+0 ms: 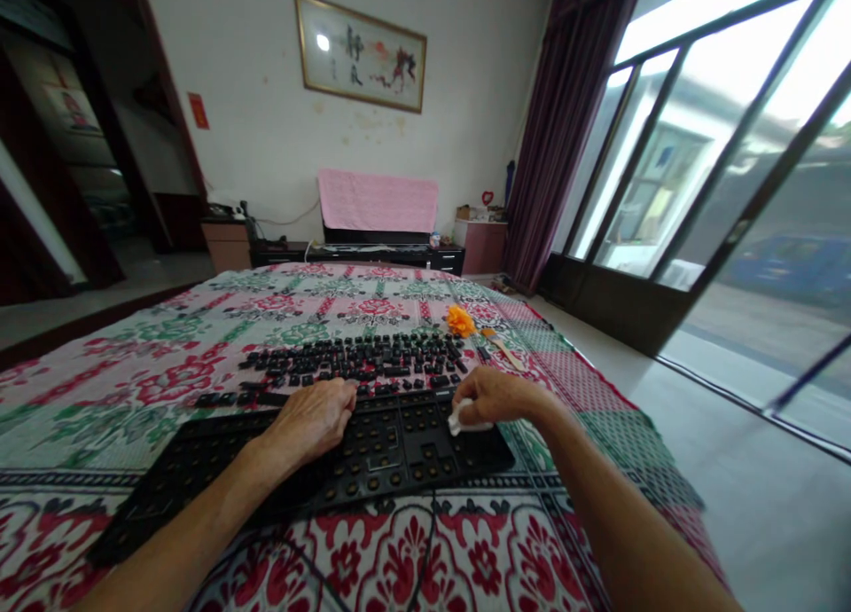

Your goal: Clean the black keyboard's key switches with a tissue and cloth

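Note:
A black keyboard (416,486) with its keycaps off lies tilted across the patterned cloth, its bare switch posts showing. My left hand (316,414) rests on its middle, fingers curled together at the far edge, and the forearm hides part of the left side. At the keyboard's right end, my right hand (488,395) pinches a crumpled white tissue or cloth (458,417) against the surface. Many loose black keycaps (372,355) lie in rough rows just beyond the keyboard. A few longer keycaps (271,399) sit close to my left hand.
Beyond my right hand lie a wooden-handled brush (506,353) and an orange ruffled flower-like thing (460,320). The patterned cloth (266,306) covers the wide surface. A cable (425,550) runs toward me. A low cabinet (445,260) stands by the far wall.

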`<state>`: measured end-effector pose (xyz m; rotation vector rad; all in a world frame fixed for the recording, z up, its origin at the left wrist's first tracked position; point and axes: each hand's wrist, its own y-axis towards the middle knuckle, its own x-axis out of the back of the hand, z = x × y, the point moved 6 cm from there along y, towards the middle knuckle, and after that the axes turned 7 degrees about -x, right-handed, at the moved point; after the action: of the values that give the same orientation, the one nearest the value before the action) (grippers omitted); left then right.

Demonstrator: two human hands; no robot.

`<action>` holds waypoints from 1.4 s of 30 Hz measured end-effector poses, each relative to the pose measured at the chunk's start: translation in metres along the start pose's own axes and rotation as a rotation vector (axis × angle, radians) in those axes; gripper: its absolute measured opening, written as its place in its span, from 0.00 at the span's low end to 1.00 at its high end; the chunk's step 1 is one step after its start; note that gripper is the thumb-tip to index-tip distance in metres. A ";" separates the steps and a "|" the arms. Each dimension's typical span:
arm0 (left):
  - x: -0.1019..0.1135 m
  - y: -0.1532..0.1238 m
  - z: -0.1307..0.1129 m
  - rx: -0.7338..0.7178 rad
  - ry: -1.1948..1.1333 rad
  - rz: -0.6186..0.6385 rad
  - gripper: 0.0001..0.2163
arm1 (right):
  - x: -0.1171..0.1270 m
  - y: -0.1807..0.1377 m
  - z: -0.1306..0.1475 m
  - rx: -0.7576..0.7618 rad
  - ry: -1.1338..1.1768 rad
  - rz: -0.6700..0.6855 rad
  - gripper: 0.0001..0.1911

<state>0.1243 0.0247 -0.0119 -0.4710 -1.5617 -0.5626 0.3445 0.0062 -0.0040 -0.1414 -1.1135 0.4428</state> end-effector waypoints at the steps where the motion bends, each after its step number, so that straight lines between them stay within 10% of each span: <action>1: 0.000 0.000 -0.001 -0.001 0.012 -0.007 0.07 | -0.001 0.001 -0.001 -0.019 0.003 0.010 0.13; 23: 0.005 -0.001 -0.005 -0.002 0.031 0.013 0.08 | -0.006 -0.002 0.007 -0.095 -0.121 0.135 0.09; 32: 0.003 -0.002 -0.003 -0.015 0.031 -0.019 0.08 | -0.012 0.015 0.061 0.301 -0.128 -0.060 0.13; 42: 0.002 0.000 -0.003 -0.020 0.018 -0.007 0.07 | -0.013 0.017 0.048 0.198 -0.217 0.011 0.12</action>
<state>0.1267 0.0224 -0.0097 -0.4742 -1.5419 -0.5874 0.2921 0.0110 0.0011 0.0763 -1.2748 0.5857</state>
